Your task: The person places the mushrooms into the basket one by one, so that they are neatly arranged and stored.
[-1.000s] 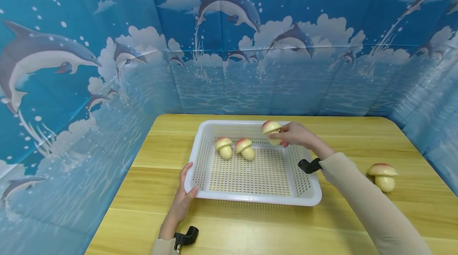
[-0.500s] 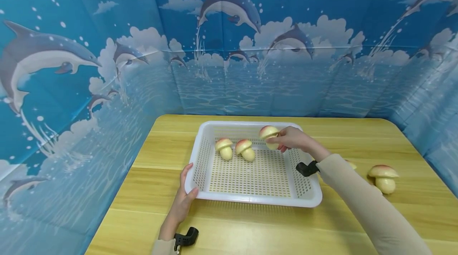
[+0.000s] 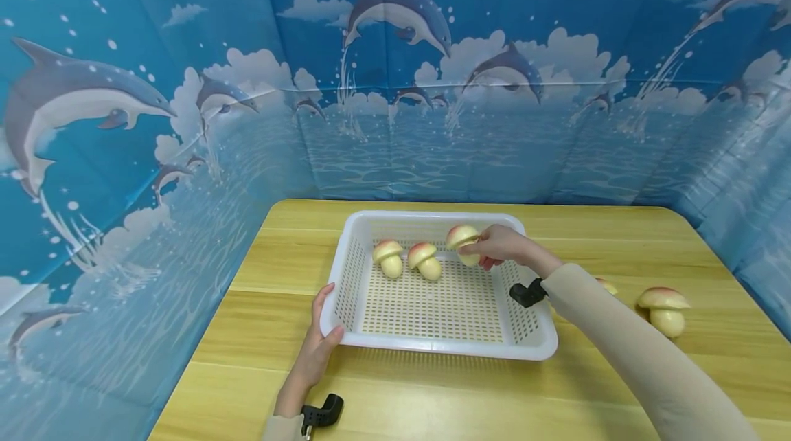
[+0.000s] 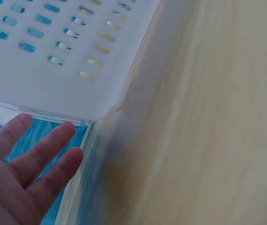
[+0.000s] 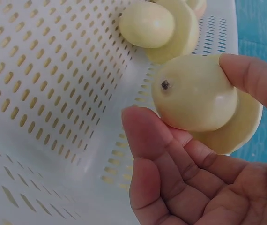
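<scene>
A white perforated basket (image 3: 346,259) sits on the wooden table. Two toy mushrooms (image 3: 388,256) (image 3: 423,259) lie at its far left inside. My right hand (image 3: 497,246) holds a third mushroom (image 3: 465,242) by its pale stem just above the basket's far right part; in the right wrist view the fingers (image 5: 157,154) curl round the mushroom (image 5: 194,93) over the basket (image 5: 35,108). My left hand (image 3: 319,341) rests against the basket's near left corner, thumb on the rim; the left wrist view has its straight fingers (image 4: 35,159) beside the basket (image 4: 54,70).
Another toy mushroom (image 3: 663,309) stands on the table (image 3: 618,235) at the right, and part of one more (image 3: 608,285) peeks from behind my right sleeve. Blue dolphin-print walls enclose the table on three sides.
My right hand has lowered the mushroom slightly into the basket's far right area. The left hand and basket have stayed put.
</scene>
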### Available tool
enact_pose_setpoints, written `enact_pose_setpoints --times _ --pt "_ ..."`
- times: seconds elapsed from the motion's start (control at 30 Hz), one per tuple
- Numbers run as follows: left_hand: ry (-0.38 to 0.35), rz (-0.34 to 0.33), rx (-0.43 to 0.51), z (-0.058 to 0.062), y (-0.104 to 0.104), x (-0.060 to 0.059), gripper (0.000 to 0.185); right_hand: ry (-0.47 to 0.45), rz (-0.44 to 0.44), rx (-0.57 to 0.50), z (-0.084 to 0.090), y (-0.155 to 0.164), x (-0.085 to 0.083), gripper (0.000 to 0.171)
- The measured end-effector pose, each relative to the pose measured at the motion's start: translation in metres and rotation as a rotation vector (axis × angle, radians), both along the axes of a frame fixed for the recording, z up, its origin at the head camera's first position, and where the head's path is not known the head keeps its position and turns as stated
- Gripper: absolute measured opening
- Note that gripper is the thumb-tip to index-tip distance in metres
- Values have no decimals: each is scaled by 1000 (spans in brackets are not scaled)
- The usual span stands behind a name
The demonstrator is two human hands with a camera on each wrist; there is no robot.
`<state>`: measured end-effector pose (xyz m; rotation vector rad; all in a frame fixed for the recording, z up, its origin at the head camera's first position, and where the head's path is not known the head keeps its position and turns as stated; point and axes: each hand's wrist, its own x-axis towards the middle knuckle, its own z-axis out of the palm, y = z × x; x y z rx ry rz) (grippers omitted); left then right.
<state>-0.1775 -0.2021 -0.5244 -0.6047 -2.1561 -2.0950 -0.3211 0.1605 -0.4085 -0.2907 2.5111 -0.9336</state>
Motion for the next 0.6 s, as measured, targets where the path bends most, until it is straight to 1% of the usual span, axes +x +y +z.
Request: enact_pose_setpoints --times 0.3,0.6 --pt "-7 -11 -1 0 1 1 70 -27 6 17 -4 -3 0 43" --pt "5 -5 -8 1 1 1 69 -4 -7 35 -10 -5 0 45"
